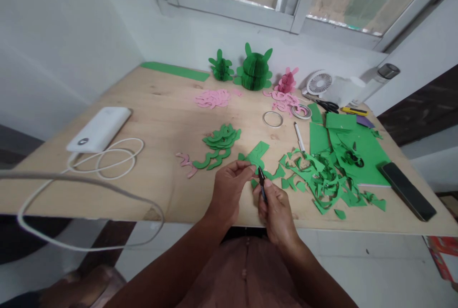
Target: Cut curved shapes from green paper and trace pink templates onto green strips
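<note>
My left hand (229, 189) pinches a green paper piece (258, 153) with curved lines on it, thumb and fingertips at its lower edge. In my right hand (274, 205) is a slim black pen-like tool (263, 186). Its pointed end meets the paper beside my left thumb; I cannot tell its exact kind. Left of my hands lie a pile of green paper cutouts (222, 137), wavy green cutouts (211, 158) and a pink cutout (186, 164). To the right spreads a heap of green paper scraps (324, 179).
Green honeycomb paper figures (255, 72) and a pink one (286, 80) stand along the wall. Pink cutouts (213, 98), a tape roll (301, 111), a white pen (299, 136), scissors (352, 158) and a phone (407, 191) lie about. A power bank (100, 129) with a cable sits left.
</note>
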`<state>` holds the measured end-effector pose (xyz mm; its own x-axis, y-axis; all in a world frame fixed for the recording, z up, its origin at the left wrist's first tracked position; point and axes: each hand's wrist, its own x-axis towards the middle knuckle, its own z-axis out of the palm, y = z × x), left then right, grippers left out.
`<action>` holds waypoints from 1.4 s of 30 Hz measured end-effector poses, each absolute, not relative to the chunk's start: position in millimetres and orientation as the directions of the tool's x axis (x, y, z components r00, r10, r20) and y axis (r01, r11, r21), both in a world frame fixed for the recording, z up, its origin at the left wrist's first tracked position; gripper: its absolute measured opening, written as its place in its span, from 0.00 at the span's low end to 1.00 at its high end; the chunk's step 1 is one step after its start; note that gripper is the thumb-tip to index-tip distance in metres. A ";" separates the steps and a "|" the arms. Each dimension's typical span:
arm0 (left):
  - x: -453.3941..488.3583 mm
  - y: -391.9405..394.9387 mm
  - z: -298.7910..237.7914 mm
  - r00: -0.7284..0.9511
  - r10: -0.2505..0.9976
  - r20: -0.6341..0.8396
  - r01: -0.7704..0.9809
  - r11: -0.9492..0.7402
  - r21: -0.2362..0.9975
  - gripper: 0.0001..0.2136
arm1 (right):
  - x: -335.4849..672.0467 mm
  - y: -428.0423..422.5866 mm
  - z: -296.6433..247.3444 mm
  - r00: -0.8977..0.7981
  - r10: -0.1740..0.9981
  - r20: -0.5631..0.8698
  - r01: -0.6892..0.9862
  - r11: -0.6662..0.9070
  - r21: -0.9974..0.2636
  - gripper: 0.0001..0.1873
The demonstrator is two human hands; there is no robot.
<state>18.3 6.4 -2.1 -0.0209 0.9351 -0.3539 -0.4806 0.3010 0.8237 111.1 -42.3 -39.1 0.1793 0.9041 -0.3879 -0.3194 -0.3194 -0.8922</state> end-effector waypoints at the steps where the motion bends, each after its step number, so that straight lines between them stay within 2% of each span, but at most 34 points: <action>1: 17.7 7.0 -1.3 -0.016 0.936 -0.352 -0.475 0.302 0.826 0.05 | 111.2 -42.5 -38.7 0.182 0.905 -0.385 -0.315 -0.318 -0.894 0.26; 17: 12.0 9.9 0.5 0.027 0.939 -0.344 -0.373 0.329 0.868 0.06 | 112.9 -42.5 -34.6 0.173 0.915 -0.364 -0.304 -0.302 -0.903 0.26; 27: 9.0 11.2 -0.8 0.066 0.939 -0.337 -0.364 0.337 0.868 0.05 | 115.2 -43.4 -37.2 0.185 0.922 -0.339 -0.250 -0.290 -0.924 0.27; 42: -2.8 18.8 2.6 0.175 0.915 -0.363 -0.247 0.398 0.884 0.06 | 120.7 -45.5 -36.3 0.168 0.930 -0.328 -0.158 -0.303 -0.940 0.27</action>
